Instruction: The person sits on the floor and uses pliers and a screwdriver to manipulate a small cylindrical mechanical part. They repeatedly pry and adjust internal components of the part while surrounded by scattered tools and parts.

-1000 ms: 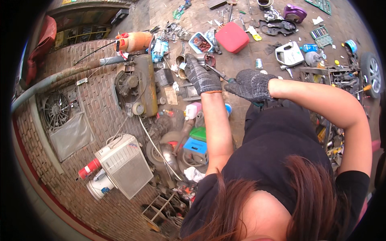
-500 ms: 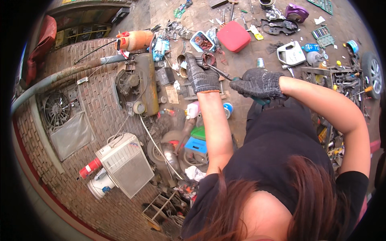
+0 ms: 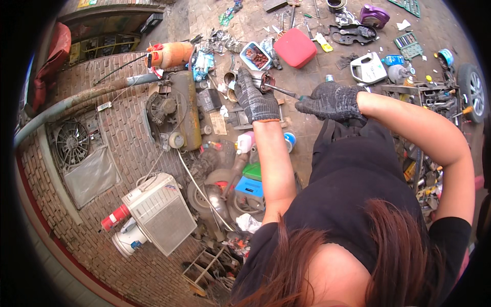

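Note:
Both hands wear dark grey knitted work gloves. My left hand (image 3: 257,101) is wrapped round a cylindrical metal part (image 3: 260,77), whose open end has a reddish-brown inside and faces right. My right hand (image 3: 331,102) is closed round the handle of a screwdriver-like tool (image 3: 282,91) with a long thin dark shaft. The tool's tip reaches the open end of the part; whether it touches the inner wall I cannot tell. Most of the handle is hidden in the glove, with a bit of teal showing. Left of my left hand are metal rings or sleeves (image 3: 230,79).
Beyond my hands are a blue-rimmed tub (image 3: 255,55) of reddish parts and a red lid-like square (image 3: 295,48). A white jug (image 3: 368,68) stands to the right, near a wheel (image 3: 471,93). An orange gas cylinder (image 3: 171,55) and a brick wall (image 3: 135,120) are left.
My right hand has shifted slightly up and the tool lies a little flatter, its teal handle now mostly covered. My left hand still holds the metal part, turned slightly.

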Demonstrator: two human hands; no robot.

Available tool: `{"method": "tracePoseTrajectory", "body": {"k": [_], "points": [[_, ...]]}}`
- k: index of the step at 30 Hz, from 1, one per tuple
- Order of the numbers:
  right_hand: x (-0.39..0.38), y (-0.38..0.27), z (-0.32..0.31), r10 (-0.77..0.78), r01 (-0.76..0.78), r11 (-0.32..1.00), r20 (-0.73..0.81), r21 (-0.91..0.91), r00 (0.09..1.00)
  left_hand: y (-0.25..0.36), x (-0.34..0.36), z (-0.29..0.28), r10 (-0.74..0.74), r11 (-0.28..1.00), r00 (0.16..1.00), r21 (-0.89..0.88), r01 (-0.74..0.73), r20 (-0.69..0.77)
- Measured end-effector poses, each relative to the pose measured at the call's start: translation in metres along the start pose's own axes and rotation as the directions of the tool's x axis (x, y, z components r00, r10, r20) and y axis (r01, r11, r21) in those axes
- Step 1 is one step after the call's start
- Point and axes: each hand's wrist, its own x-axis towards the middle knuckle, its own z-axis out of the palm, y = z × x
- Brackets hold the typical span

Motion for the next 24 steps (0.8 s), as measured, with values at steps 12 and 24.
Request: {"method": "tracePoseTrajectory", "body": {"k": [12,24], "points": [[0.004,0.001,-0.004,-0.023,0.001,0.968,-0.083,-0.251,0.996,0.001,-0.011,0.003,0.128,0.972,0.992,0.196,-0.129,0.016],[0.001,-0.015,0.003,0.055,-0.1,0.958,-0.171,-0.268,0.984,-0.003,-0.003,-0.002,0.178,0.954,0.984,0.243,-0.177,0.018]]}}
